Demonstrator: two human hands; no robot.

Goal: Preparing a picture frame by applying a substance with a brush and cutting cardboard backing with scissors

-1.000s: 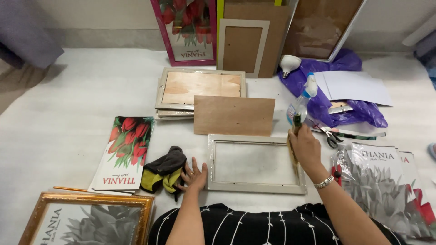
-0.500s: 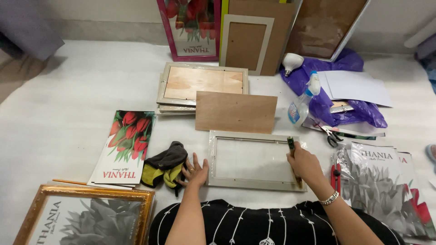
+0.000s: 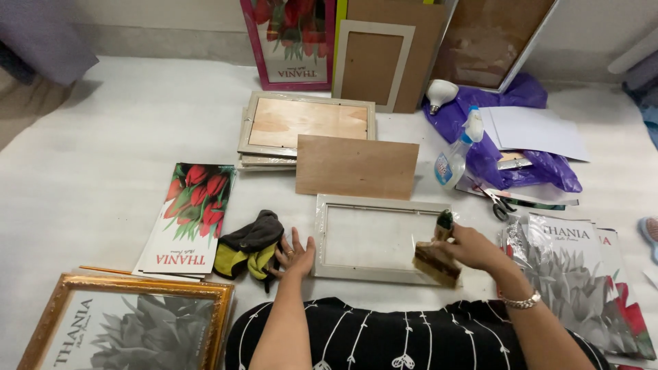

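- My left hand (image 3: 296, 252) lies flat, fingers spread and holding nothing, pressing the left edge of the white frame (image 3: 379, 238).
- My right hand (image 3: 473, 248) is clenched round a brush (image 3: 439, 257); its bristle block hangs over the frame's lower right corner.
- The frame lies flat on the white floor covering (image 3: 103, 151), straight in front of me, long side toward me.
- A brown board (image 3: 356, 166) lies just beyond the frame's far edge; a stack of frames (image 3: 305, 127) sits behind that.
- Left of my left hand: a dark and yellow cloth (image 3: 250, 247), touching my fingers, then tulip prints (image 3: 188, 216).
- Right side is crowded: spray bottle (image 3: 456, 159), purple bag (image 3: 510, 147), scissors (image 3: 500, 204), more prints (image 3: 582, 274).
- Open room is far left, past the tulip prints.
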